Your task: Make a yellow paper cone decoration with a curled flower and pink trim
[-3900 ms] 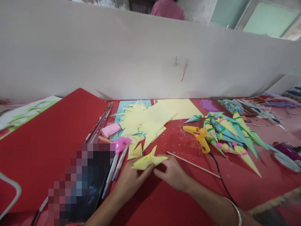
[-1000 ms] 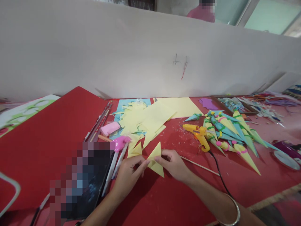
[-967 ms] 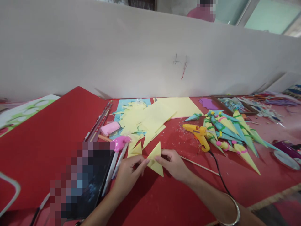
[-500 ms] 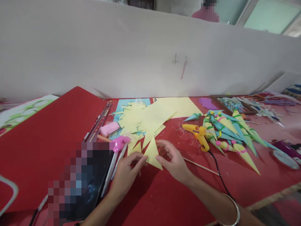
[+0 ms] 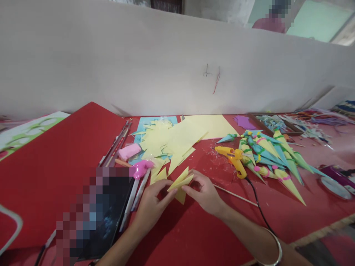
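Folded paper (image 5: 182, 181): over the bench (image 5: 180, 236), between both hands.
Left hand (image 5: 155, 195): pinches its left corner.
Right hand (image 5: 204, 193): pinches its right side.
Flaps (image 5: 181, 196): probably best aligned evenly before creasing, with light finger pressure.

We lose some fingertips of the right hand (image 5: 203, 193) behind the paper (image 5: 179, 181). Pixelation swallows part of the dark screen (image 5: 118, 203); the wall (image 5: 155, 66) hides from us the lower body of a person (image 5: 269, 25).

Pale wall (image 5: 111, 66), red thread (image 5: 216, 86) (hanging against it), red board (image 5: 69, 151), purple paper (image 5: 245, 122)
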The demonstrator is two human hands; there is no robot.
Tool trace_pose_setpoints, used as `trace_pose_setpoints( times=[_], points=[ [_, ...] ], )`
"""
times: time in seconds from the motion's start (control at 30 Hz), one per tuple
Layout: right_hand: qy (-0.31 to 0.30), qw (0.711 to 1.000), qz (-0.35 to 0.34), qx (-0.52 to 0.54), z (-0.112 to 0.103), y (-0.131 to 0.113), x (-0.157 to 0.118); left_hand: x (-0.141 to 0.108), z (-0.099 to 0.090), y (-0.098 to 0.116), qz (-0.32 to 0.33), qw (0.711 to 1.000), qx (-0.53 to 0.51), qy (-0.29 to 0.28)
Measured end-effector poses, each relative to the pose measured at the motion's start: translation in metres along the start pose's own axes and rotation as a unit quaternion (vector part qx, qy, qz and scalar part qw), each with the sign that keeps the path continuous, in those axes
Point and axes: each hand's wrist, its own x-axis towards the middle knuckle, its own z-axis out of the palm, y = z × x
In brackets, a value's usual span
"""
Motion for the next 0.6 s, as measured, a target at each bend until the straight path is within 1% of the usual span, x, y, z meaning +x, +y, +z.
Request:
trace_pose_setpoints(
  times=[0.07, 0.2, 0.4, 0.6],
  points=[
    [-0.001, 1.0, 0.005, -0.007, 0.0001, 0.0007, -0.0005, 0.0002, 0.0004, -0.0001, 0.001, 1.0, 0.008, -0.011],
    [0.002, 0.999, 0.035, 0.001, 0.0007, 0.0036, -0.0012, 0.0, 0.0002, 0.0016, 0.01, 0.999, 0.017, -0.026],
    [0.023, 0.997, 0.072, 0.033, 0.0024, 0.0087, -0.0017, -0.0009, -0.0003, 0.0038, 0.021, 0.999, 0.007, -0.028],
    [0.023, 0.995, 0.09, 0.04, 0.0029, 0.0077, -0.0027, 0.0001, 0.0025, 0.0016, 0.006, 1.0, 0.017, -0.023]
  ],
)
